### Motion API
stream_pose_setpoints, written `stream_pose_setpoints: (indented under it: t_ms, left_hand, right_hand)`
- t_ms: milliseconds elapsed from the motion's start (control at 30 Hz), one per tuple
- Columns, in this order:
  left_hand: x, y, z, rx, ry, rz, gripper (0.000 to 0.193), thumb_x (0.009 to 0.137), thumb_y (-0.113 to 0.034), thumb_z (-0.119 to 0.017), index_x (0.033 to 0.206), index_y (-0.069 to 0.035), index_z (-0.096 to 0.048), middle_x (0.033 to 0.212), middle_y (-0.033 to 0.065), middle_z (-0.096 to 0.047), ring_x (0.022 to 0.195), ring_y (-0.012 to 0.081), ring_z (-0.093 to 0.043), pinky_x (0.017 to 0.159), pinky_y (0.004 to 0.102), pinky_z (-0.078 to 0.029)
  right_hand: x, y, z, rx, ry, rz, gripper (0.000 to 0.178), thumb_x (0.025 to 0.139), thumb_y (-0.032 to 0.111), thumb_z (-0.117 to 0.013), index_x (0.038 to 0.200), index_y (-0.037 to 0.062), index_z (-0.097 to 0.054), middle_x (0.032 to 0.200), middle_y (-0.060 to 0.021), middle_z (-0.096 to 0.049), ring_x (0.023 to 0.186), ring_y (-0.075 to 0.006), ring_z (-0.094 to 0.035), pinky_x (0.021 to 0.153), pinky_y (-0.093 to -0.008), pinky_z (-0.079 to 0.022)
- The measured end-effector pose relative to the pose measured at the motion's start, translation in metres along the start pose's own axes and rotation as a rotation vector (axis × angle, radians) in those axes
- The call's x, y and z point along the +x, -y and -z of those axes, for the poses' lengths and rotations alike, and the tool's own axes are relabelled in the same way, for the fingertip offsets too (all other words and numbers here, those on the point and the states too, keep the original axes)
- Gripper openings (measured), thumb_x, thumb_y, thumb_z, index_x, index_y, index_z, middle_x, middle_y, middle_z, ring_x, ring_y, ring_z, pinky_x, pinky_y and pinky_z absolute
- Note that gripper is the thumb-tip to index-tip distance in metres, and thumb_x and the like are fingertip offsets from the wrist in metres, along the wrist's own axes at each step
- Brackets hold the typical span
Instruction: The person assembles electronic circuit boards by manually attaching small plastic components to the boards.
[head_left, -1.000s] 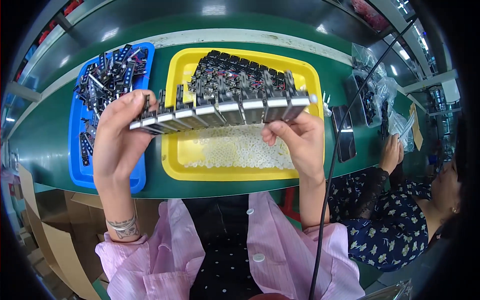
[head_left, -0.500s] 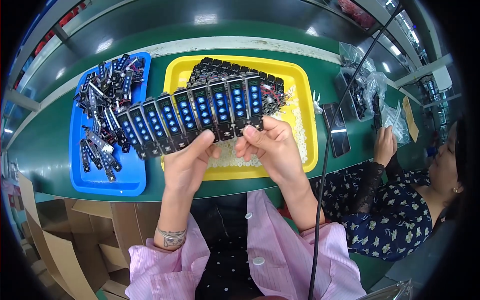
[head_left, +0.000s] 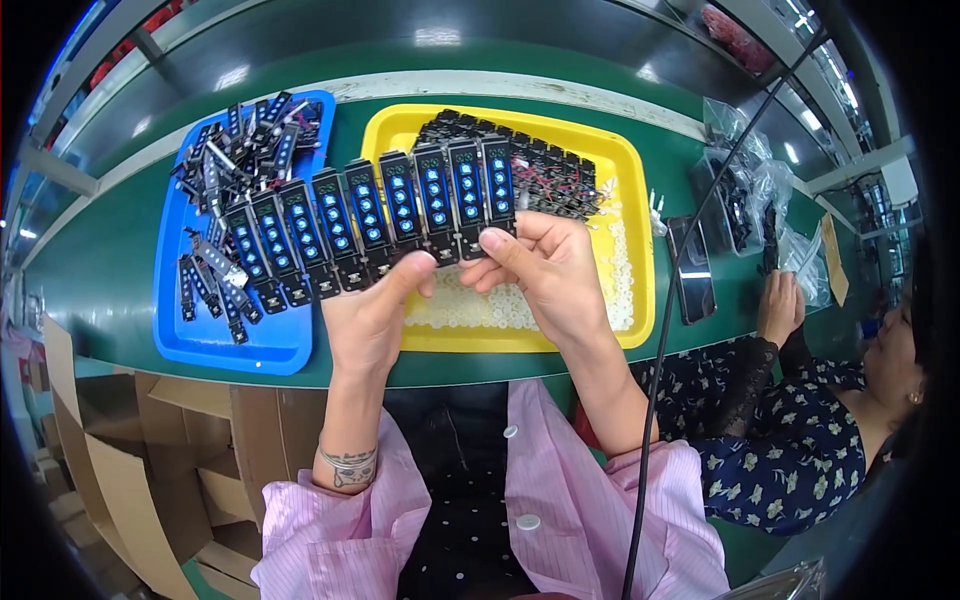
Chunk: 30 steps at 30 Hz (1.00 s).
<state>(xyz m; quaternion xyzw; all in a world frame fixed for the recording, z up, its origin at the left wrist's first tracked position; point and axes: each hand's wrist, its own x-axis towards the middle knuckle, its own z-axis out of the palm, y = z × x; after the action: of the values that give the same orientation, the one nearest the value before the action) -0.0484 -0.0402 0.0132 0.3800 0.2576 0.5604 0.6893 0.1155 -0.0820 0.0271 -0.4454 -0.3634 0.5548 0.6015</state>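
Observation:
A fanned row of small black display modules [head_left: 366, 205], each with a column of blue round symbols, is held up in front of me. My left hand [head_left: 368, 318] grips the row's lower edge, thumb in front and fingers behind. At the right end, my right hand [head_left: 552, 285] pinches the lower edge with its thumb across the front and fingers curled behind. Behind the row lies a yellow tray [head_left: 644, 270]. In it are stacked black modules [head_left: 560, 165] with red wires and many small whitish round pieces [head_left: 622, 285].
A blue tray [head_left: 285, 358] with loose modules [head_left: 210, 165] lies at the left. Right of the yellow tray are a dark phone [head_left: 694, 275] and clear plastic bags [head_left: 770, 185]. A co-worker's hands [head_left: 780, 305] are beyond. A black cable [head_left: 655, 400] hangs down; cardboard boxes [head_left: 150, 440] stand lower left.
The view has shifted, with the trays now farther right in it. The held row has moved slightly left and up relative to the trays. Both hands keep their grip.

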Motion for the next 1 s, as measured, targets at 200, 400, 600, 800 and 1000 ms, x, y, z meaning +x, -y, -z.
stream_pose_setpoints:
  t_ms: [200,400,600,800,1000]
  left_hand:
    - [-0.005,-0.017,0.029,0.255,-0.301,-0.145,0.021,0.077,0.008,-0.076,0.095,0.001,-0.067,0.089,0.0054,-0.069,0.073,0.0111,-0.064,0.065,0.0264,-0.053]
    - [0.001,-0.051,0.080,0.230,-0.413,-0.248,0.017,0.079,0.009,-0.072,0.094,0.003,-0.065,0.086,0.0096,-0.068,0.071,0.0157,-0.065,0.060,0.0260,-0.052]
    - [0.003,-0.056,0.124,0.527,-0.697,-0.405,0.021,0.078,0.009,-0.074,0.096,0.004,-0.065,0.086,0.0083,-0.069,0.065,0.0120,-0.063,0.058,0.0242,-0.053]
    - [0.005,-0.072,0.153,0.142,-0.676,-0.314,0.027,0.084,0.006,-0.070,0.109,0.001,-0.060,0.095,0.0087,-0.067,0.075,0.0137,-0.064,0.057,0.0225,-0.051]
    - [-0.003,-0.069,0.155,0.039,-0.365,-0.193,0.029,0.085,0.005,-0.069,0.111,0.001,-0.059,0.095,0.0077,-0.064,0.071,0.0094,-0.058,0.049,0.0206,-0.042]
  right_hand:
    - [0.033,-0.016,-0.059,-0.163,0.062,-0.021,0.017,0.093,0.007,-0.064,0.097,-0.0090,-0.067,0.081,-0.0161,-0.071,0.068,-0.0172,-0.070,0.062,-0.0250,-0.058]
    - [0.074,-0.043,-0.117,-0.145,0.231,-0.113,0.018,0.091,0.004,-0.065,0.076,-0.0055,-0.063,0.071,-0.0143,-0.068,0.063,-0.0165,-0.069,0.054,-0.0251,-0.054]
    - [0.086,-0.076,-0.183,-0.331,0.146,0.106,0.022,0.086,0.001,-0.066,0.066,-0.0062,-0.059,0.064,-0.0140,-0.067,0.060,-0.0185,-0.071,0.047,-0.0272,-0.055]
    - [0.104,-0.080,-0.186,-0.579,0.126,0.078,0.029,0.090,0.016,-0.064,0.079,-0.0106,-0.064,0.072,-0.0193,-0.068,0.065,-0.0215,-0.070,0.055,-0.0305,-0.054]
    - [0.092,-0.084,-0.187,-0.658,0.235,0.275,0.030,0.084,0.024,-0.069,0.080,-0.0059,-0.070,0.071,-0.0206,-0.067,0.062,-0.0334,-0.064,0.062,-0.0401,-0.050]
